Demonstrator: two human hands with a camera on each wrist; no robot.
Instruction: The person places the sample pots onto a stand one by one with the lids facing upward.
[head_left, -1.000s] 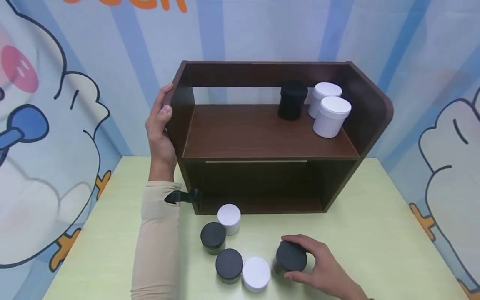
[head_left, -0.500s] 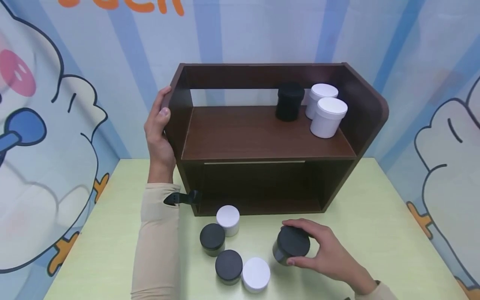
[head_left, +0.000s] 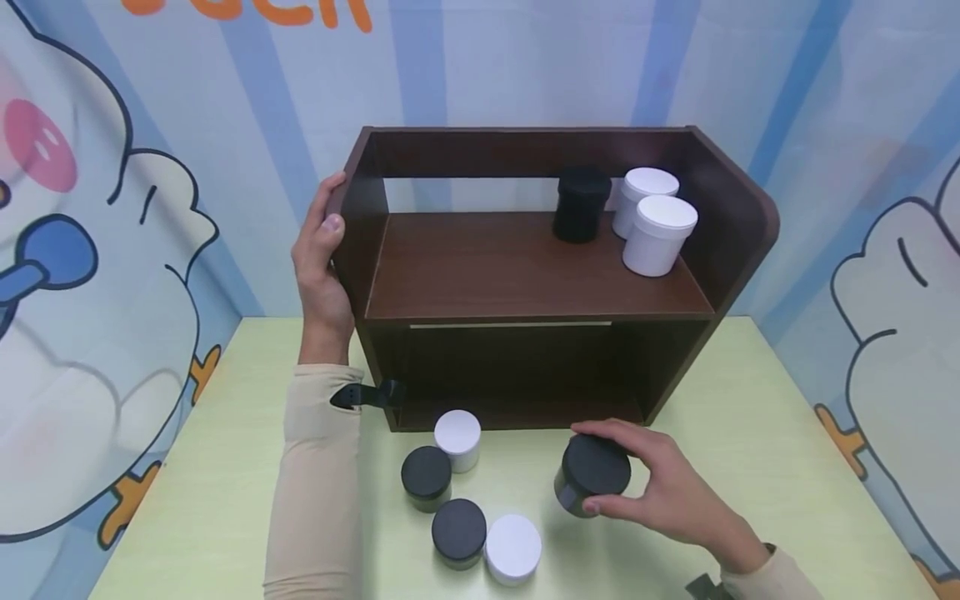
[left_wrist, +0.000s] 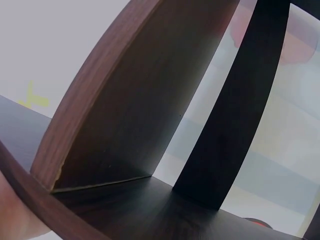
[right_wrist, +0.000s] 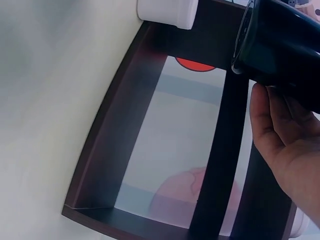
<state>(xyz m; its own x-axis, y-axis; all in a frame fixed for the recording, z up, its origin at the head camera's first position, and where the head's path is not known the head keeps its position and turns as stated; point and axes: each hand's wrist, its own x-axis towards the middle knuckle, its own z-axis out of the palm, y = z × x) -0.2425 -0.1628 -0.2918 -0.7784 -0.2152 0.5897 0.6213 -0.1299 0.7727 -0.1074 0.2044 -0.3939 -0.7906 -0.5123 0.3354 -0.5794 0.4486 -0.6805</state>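
Observation:
A dark brown two-tier shelf [head_left: 540, 267] stands on the table. My left hand [head_left: 322, 258] grips its left side panel, thumb at the front edge; in the left wrist view part of that hand [left_wrist: 17, 215] shows at the lower left corner. Between thumb and fingers my right hand [head_left: 652, 483] holds a black lidded jar [head_left: 596, 471], tilted a little, with its shadow on the table below. The right wrist view shows this jar [right_wrist: 287, 52] close up, the hand's fingers [right_wrist: 267, 115] against it. Left of it stand a white jar [head_left: 513, 548] and a black jar [head_left: 459, 532].
Another black jar [head_left: 427, 475] and a white jar [head_left: 458, 437] stand before the shelf's lower left front. On the upper tier, toward the right, are a black jar [head_left: 581, 204] and two white jars [head_left: 660, 236]. A cartoon-printed curtain [head_left: 517, 62] hangs behind.
My right hand has lifted the black jar off the table and moved it slightly forward, toward the shelf. The left hand stays on the side panel.

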